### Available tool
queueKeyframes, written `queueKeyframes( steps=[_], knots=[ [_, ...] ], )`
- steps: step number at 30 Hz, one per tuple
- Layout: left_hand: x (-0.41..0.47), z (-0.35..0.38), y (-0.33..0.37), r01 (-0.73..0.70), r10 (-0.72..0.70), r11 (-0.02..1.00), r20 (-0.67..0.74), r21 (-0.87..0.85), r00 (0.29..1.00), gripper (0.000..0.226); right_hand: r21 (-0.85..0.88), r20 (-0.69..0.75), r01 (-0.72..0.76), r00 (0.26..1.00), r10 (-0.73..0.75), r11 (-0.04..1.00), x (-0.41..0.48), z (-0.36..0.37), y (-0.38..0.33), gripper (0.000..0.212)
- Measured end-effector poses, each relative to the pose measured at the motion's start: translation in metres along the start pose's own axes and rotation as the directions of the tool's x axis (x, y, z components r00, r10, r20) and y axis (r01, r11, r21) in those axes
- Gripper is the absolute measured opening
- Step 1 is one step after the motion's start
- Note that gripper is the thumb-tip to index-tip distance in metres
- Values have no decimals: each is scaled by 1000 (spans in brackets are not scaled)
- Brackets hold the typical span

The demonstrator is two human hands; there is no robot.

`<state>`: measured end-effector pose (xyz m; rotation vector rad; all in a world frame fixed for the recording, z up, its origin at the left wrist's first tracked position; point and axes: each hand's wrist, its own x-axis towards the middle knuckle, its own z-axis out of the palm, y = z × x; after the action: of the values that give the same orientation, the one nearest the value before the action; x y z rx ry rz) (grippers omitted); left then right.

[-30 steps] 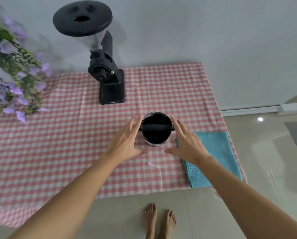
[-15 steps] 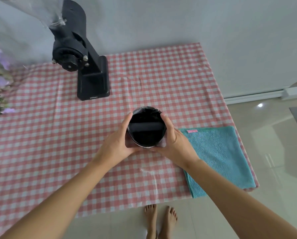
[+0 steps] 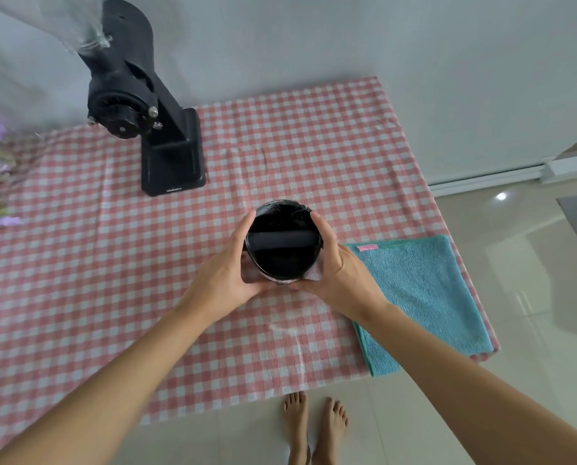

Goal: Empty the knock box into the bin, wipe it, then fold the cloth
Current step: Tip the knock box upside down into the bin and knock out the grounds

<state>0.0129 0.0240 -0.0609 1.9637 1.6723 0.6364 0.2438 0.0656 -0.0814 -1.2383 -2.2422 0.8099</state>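
Knock box (image 3: pixel 283 245), black and rigid, sits mid-worktop on the checked tablecloth (image 3: pixel 79 263), clasped by left hand (image 3: pixel 228 275) and right hand (image 3: pixel 339 270), both curled round its sides. It likely lifts easily; the smooth wall wants that two-sided grip. Teal cloth (image 3: pixel 424 297) lies just beside. Contents under the bar are too dark to judge, and no bin shows.

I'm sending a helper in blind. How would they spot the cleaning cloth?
Find the pink checked tablecloth. At its near right corner lies the teal cloth, flat, right of the hand-held knock box. It's the only plain blue-green fabric, with a small pink tag.
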Motion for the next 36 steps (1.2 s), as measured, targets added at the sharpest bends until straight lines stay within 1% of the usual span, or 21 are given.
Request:
queueKeyframes(
  steps=[3,4,6,8,11,13,14,16,18,23,24,25,26,28,29,31,36],
  knots=[
    [9,-4,16,-21,23,998,47,-52,999,124,-8,-32,-22,999,22,1000,-4,-15,3,117],
    [14,-4,22,-30,35,996,59,-84,998,124,-7,-48,-31,998,31,999,-6,-23,4,117],
    [25,-3,36,-45,56,985,63,-166,996,117,-8,-72,-36,997,35,999,-9,-40,8,114],
    [36,1,52,4,21,953,80,-302,997,101,-28,-92,-38,995,35,999,-14,-58,15,114],
    [54,13,82,93,-28,868,140,-488,990,62,-79,-139,-61,989,50,995,-26,-82,32,118],
    [66,22,105,190,-65,758,217,-624,974,44,-112,-176,-60,984,40,992,-34,-100,46,119],
    [72,26,115,245,-82,704,267,-667,960,39,-121,-187,-54,982,31,991,-38,-109,53,119],
    [83,37,133,308,-76,629,337,-714,938,32,-145,-210,-63,977,32,987,-47,-127,66,122],
    [92,48,149,343,-61,587,383,-733,922,25,-172,-230,-74,973,33,982,-56,-144,81,124],
    [110,80,191,415,-29,552,481,-723,876,13,-188,-235,-59,972,14,980,-92,-186,123,125],
    [113,87,199,428,-18,546,501,-720,865,13,-188,-243,-47,970,0,981,-101,-194,132,124],
    [115,95,209,439,-10,545,518,-714,856,19,-185,-251,-31,968,-16,982,-111,-202,141,124],
    [116,104,219,448,-10,547,530,-707,848,32,-178,-260,-19,965,-28,984,-121,-209,150,123],
    [120,125,243,477,-29,546,553,-689,833,63,-165,-278,-19,960,-28,986,-142,-221,169,124],
    [121,137,255,493,-41,550,567,-674,822,72,-160,-278,-30,961,-16,987,-152,-226,180,126],
    [121,164,277,517,-64,550,584,-656,809,73,-157,-251,-54,968,13,986,-174,-236,202,130],
    [123,236,319,573,-111,499,608,-650,786,57,-178,-201,-94,978,57,979,-223,-266,247,125]
  ],
)
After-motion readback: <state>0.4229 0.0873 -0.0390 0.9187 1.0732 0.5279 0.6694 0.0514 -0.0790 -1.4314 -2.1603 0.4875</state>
